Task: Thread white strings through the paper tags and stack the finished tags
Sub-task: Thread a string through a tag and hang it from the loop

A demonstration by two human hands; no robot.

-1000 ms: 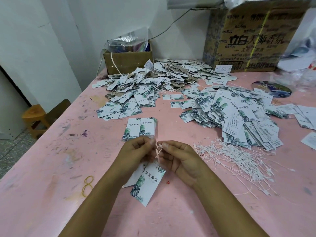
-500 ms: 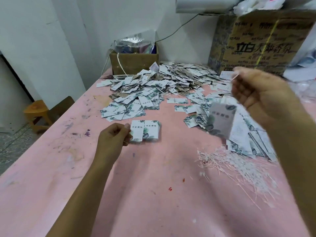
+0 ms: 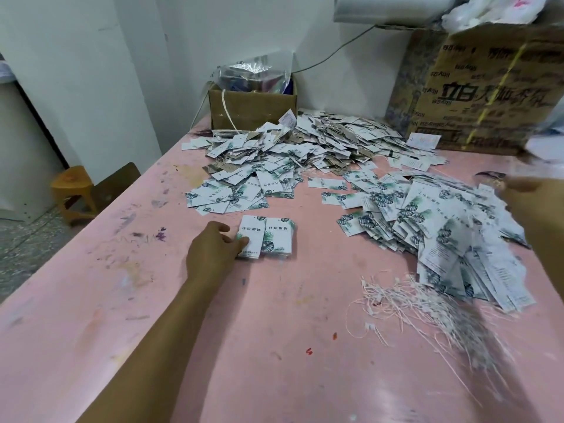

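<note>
Paper tags (image 3: 276, 236) sat in 2 neat stacks side by side on the pink counter (image 3: 91, 300). Head view: the left hand (image 3: 213, 247) rested bent fingers (image 3: 241, 241) on the left stack's edge, grip unclear; the right hand (image 3: 525, 196), blurred above a loose heap (image 3: 442, 227), hid its fingers' state. White strings (image 3: 427, 309) lay near. Likely picking 1 tag: it wanted a light peel off the top, leaving both stacks square.

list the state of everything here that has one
tag stacks, two, squared, side by side
left hand, fingertips on the tag stacks' left side, grip unclear
right hand, blurred at right edge, grip unclear
white strings, loose tangle
far tag heap, scattered
small box, open, bag inside
</note>
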